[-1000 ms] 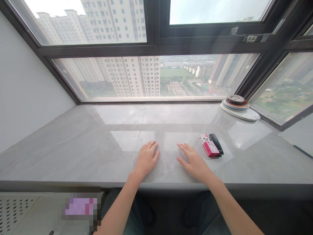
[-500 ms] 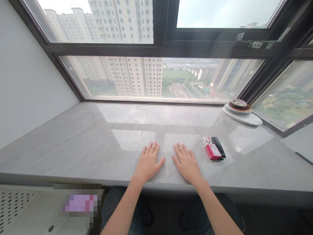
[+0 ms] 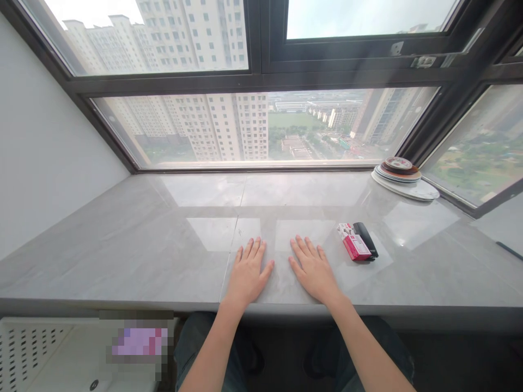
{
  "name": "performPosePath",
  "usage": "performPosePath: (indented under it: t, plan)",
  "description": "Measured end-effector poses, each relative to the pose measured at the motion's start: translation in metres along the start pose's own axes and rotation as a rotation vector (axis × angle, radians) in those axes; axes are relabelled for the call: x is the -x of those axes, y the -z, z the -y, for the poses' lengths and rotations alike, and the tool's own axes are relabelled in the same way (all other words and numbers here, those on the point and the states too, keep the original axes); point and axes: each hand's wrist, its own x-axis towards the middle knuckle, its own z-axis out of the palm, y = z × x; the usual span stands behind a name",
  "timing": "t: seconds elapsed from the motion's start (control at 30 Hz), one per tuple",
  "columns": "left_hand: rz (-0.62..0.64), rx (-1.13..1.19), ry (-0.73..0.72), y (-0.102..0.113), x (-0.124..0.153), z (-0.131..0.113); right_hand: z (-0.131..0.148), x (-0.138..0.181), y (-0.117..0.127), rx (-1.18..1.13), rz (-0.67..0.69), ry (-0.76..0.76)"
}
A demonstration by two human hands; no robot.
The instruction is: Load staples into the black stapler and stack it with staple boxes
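Observation:
My left hand (image 3: 248, 274) lies flat, palm down, on the grey marbled sill (image 3: 122, 245), its fingers apart and nothing in it. A short way to its right, my right hand (image 3: 314, 270) also rests flat with spread fingers, holding nothing. Nearest to the right hand is a small pink and white box (image 3: 354, 243), lying just beyond its fingers on the right. Against the box's right side is a black stapler (image 3: 366, 239); whether the two touch all along, I cannot tell.
At the back right corner stands a stack of round plates or discs (image 3: 402, 177). Dark window frames (image 3: 261, 81) border the sill's far side. Below the front edge at left is a white perforated container (image 3: 49, 354) with a blurred purple patch.
The view has tilted slightly, so the scene sits a little differently in the picture. Both hands keep their places on the sill; the box and stapler have not moved.

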Motion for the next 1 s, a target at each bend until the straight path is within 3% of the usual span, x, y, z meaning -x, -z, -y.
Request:
performPosePath:
  t: [1.0]
  plan:
    - [0.016, 0.002, -0.001, 0.0022, -0.0018, 0.0008, -0.0015, 0.0015, 0.0016, -0.014, -0.012, 0.001]
